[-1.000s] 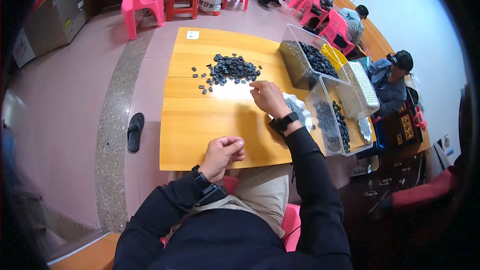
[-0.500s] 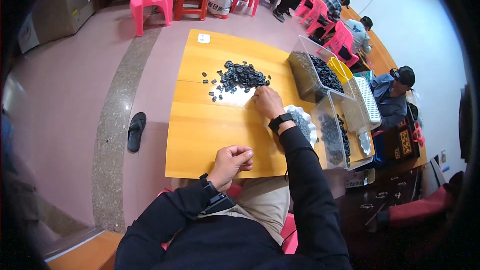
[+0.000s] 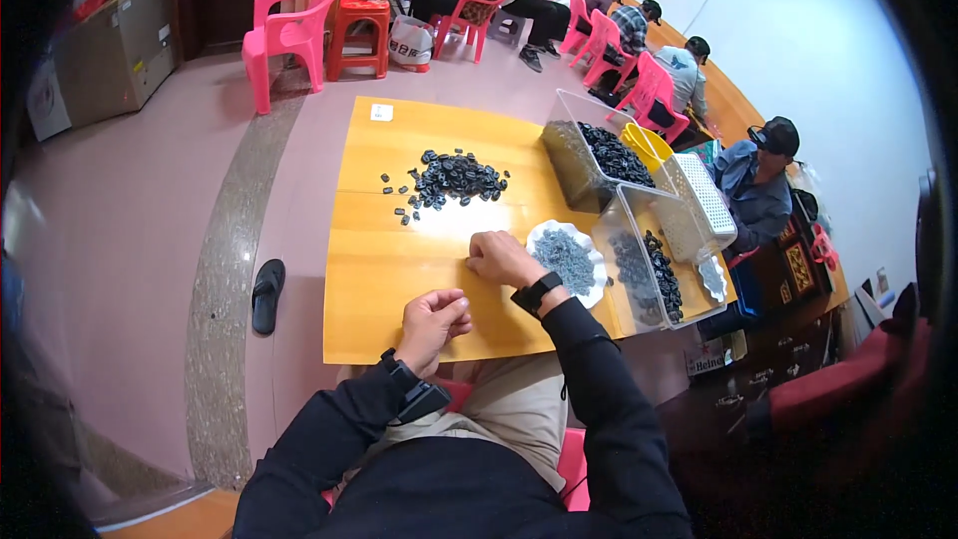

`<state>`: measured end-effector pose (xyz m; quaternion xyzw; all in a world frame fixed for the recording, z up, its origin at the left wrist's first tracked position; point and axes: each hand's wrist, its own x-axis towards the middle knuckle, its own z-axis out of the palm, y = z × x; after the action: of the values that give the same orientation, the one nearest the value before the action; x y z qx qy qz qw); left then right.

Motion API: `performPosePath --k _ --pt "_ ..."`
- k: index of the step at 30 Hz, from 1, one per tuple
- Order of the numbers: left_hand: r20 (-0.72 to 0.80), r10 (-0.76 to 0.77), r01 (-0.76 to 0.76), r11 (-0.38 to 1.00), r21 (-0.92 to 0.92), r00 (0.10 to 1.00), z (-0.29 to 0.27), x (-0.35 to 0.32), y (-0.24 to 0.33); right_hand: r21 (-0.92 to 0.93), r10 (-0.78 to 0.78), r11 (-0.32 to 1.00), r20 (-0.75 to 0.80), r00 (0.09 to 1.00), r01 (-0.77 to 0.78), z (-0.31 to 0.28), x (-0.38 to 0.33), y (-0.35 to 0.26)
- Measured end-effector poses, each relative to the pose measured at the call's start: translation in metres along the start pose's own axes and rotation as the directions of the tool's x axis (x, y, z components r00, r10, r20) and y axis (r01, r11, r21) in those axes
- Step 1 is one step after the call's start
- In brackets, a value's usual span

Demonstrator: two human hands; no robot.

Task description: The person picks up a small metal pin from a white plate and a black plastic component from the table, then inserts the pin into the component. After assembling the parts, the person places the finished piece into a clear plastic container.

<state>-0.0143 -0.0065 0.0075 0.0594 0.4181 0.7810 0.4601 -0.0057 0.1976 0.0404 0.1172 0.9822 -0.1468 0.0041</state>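
Heap of small dark parts [image 3: 457, 180] well beyond; scalloped white dish [image 3: 566, 260] just beside right hand [image 3: 502, 260], curled, knuckles up. Left hand [image 3: 434, 319] loosely fisted near table edge [image 3: 359, 354]; contents hidden.

Two clear bins [image 3: 584, 155] [image 3: 639, 255], one white dish [image 3: 567, 258], one loose pile [image 3: 454, 178] (small dark pieces).

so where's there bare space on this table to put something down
Bare wood lies along the yellow wooden table's left side, beside the pile of small dark pieces, and at the far edge. The right side is crowded with the white scalloped plate and clear plastic bins.
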Motion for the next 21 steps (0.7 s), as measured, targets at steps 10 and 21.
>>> performPosePath --k 10,21 --pt "-0.017 0.06 -0.06 0.998 0.013 0.998 0.005 -0.002 -0.003 0.777 0.02 0.625 -0.112 0.994 0.075 0.015 -0.08 -0.037" --pt "0.052 0.012 -0.013 1.0 0.024 0.999 0.005 -0.004 -0.007 0.211 0.194 0.972 -0.477 0.857 -0.103 -0.02 -0.107 0.049"
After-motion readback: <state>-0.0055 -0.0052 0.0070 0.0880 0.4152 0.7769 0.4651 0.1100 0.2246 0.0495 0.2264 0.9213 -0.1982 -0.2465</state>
